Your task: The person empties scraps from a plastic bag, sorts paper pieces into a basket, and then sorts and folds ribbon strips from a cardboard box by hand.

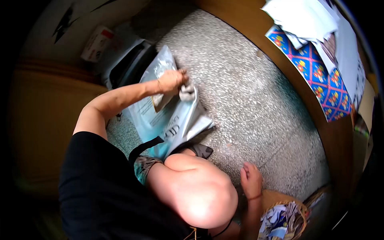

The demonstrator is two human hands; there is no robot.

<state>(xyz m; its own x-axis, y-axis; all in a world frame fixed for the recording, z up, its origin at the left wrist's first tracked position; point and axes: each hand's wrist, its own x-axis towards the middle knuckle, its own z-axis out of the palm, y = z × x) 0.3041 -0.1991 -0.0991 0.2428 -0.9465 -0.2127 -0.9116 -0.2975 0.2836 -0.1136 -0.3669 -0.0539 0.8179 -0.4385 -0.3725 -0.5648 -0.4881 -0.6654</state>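
Over the floor, my left hand [171, 81] is closed on the gathered top of a translucent plastic bag [150, 114]. Large dark letters show on a pale grey-white part of the plastic [182, 122], which hangs beside my knee. I cannot tell whether this is a second bag. Below and to the right, my right hand [251, 181] is held beside my bare knee [208, 196]. Its fingers are half curled and a little apart, with nothing visible in them. Close by it stands a round basket [306, 218] filled with torn paper scraps [280, 220].
Speckled grey flooring [256, 100] lies ahead. A curved brown wooden edge [320, 132] borders it, with white papers [304, 18] and a blue flowered sheet [320, 80] on top. At the upper left are a dark bag [130, 66] and a white-and-red box [97, 44].
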